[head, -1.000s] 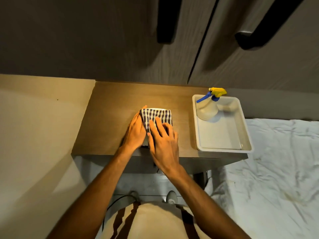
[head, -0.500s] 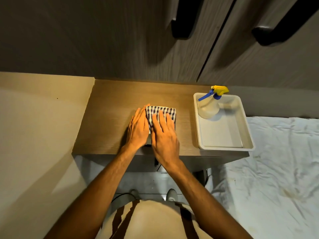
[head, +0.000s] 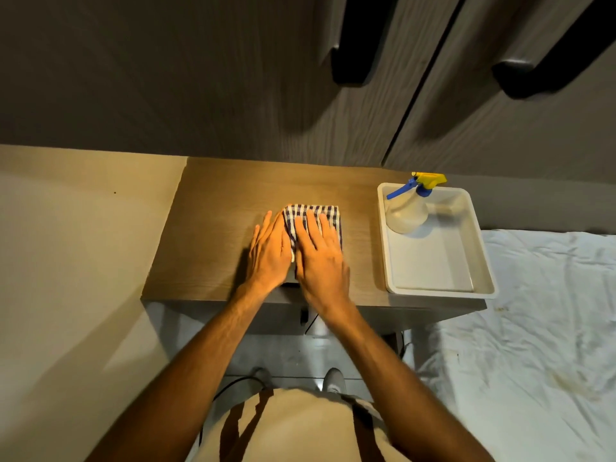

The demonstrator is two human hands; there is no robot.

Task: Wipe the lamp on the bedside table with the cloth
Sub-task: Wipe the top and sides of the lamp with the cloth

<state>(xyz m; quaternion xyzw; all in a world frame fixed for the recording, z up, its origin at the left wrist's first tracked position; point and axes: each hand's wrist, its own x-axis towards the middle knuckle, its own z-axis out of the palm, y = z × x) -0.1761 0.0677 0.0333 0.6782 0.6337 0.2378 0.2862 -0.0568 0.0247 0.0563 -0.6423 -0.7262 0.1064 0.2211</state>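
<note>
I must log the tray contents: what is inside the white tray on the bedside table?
Inside the white tray stands one spray bottle with a yellow and blue head, in the far left corner. The rest of the tray floor looks bare. The floor under the bottle is covered.

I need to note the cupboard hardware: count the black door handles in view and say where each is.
2. One black handle hangs on the cupboard door above the bedside table, the other black handle on the door at the upper right, above the tray. Both run past the top edge; more may lie out of view.
</note>
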